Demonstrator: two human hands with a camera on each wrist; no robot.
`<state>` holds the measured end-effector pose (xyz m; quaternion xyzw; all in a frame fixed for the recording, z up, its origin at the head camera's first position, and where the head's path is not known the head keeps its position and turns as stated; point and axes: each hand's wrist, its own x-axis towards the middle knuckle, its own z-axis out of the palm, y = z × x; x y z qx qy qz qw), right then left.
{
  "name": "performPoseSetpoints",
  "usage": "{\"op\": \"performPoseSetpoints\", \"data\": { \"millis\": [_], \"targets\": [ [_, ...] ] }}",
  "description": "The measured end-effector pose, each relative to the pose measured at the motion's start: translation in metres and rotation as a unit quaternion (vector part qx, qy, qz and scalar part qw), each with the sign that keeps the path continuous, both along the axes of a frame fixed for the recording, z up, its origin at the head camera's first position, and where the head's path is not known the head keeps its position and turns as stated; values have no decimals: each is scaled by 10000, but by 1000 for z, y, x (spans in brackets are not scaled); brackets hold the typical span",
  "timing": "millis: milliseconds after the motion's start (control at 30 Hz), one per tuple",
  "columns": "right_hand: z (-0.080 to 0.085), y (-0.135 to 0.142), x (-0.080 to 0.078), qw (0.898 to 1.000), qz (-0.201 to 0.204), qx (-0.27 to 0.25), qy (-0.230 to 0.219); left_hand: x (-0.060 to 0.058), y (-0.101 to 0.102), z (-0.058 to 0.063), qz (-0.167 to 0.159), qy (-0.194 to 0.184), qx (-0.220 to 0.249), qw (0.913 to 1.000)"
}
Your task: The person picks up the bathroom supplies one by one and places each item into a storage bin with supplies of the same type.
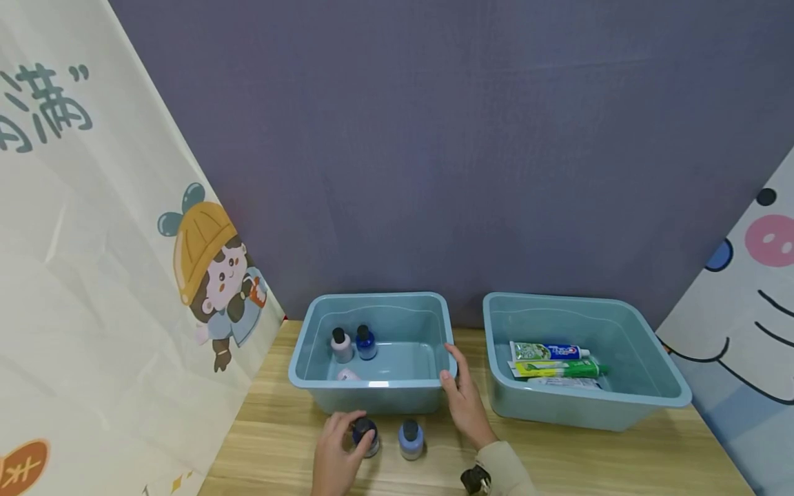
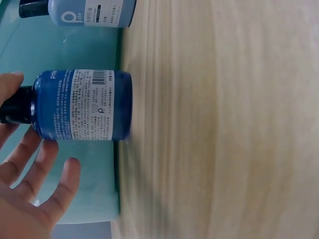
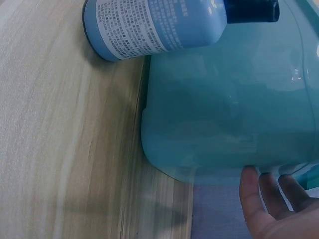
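Note:
My left hand [image 1: 338, 451] pinches the black cap of a dark blue bottle [image 2: 82, 104], which stands upright on the table in front of the left light-blue bin [image 1: 378, 399]. Thumb and fingers lie on either side of the cap. Beside it stands a lighter blue bottle [image 1: 411, 441] with a black cap, untouched. At that bin's right end, my right hand [image 1: 466, 399] holds the rim, several fingertips against the outer wall [image 3: 224, 124]. Inside the bin stand a pale bottle [image 1: 342, 348] and a blue bottle [image 1: 367, 346]; a pinkish object [image 1: 348, 375] is partly hidden by the front wall.
A second light-blue bin [image 1: 558, 408] stands to the right, with several toothpaste tubes [image 1: 558, 370] lying in it. Both bins rest on a wooden table [image 1: 260, 427] against a dark grey-blue backdrop [image 1: 434, 151]. Printed white panels [image 1: 93, 275] flank the table.

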<state>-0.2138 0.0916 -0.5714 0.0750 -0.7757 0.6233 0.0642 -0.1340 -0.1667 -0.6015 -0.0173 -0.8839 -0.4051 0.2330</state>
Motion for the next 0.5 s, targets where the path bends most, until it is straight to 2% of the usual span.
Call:
{"op": "performPoseSetpoints", "data": {
  "millis": [233,500],
  "targets": [
    [2,0,0,10000,4,-65,-35,1,-1,-4,14,-343,330,9989],
    [2,0,1,10000,-7,-50,-45,1,0,-6,3,-313,638,9975]
  ]
}}
